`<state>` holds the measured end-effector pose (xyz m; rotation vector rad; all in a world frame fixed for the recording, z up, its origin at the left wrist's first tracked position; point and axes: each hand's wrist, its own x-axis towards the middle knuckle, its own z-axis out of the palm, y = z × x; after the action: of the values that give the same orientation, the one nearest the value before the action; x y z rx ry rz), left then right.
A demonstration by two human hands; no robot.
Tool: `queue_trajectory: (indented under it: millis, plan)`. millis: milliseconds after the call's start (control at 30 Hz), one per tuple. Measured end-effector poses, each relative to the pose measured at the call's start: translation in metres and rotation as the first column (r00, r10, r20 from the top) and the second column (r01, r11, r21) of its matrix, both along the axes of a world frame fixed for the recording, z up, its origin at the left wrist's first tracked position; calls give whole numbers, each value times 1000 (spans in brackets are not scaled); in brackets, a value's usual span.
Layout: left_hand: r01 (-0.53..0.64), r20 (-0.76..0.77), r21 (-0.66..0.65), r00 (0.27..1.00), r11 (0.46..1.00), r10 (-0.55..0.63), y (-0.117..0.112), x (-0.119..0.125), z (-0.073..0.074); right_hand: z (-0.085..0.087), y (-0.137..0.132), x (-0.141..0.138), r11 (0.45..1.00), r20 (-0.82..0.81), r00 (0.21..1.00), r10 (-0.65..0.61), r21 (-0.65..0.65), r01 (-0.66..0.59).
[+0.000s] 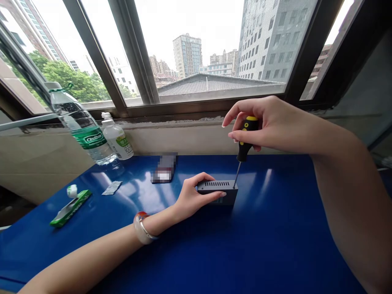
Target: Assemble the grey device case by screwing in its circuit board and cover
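Observation:
A small dark grey metal box (228, 198) with a row of vent slots along its top stands on the blue table. My left hand (196, 192) grips its left part, thumb along the near side and fingers behind. Above the box, my right hand (257, 122) has its fingers around the black and yellow handle of a screwdriver (243, 147). The index finger is partly stretched out. The screwdriver's shaft slants down, and its tip meets a screw at the top right corner of the box.
The blue table (275, 245) ends at a wall under a window. A large water bottle (88, 130) and a white bottle (118, 139) stand at the back left. Nearby lie a blurred dark flat object (165, 167), a small packet (112, 188), a green box (72, 208) and a white roll (72, 190).

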<state>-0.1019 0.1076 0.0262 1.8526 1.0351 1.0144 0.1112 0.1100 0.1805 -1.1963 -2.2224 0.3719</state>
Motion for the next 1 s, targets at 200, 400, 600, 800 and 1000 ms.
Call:
queue_trajectory:
  millis: [200,400,600,800,1000]
  plan:
    - [-4,-3,5,1000,1000,4,0,1,1,0,-1,-1,1000,22,1000,20,6,-21]
    - [-9,-7,3,1000,1000,9,-1,1,1,0,-1,-2,1000,29,1000,12,-2,-12]
    - [-14,-1,-4,1000,1000,14,-1,1,2,0,-1,0,1000,31,1000,4,12,-5]
    - [-12,-12,-2,1000,1000,12,0,0,0,2,-2,0,1000,25,1000,7,-20,-7]
    - [-14,-6,-6,1000,1000,14,0,1,1,2,-3,0,1000,13,1000,13,-13,-13]
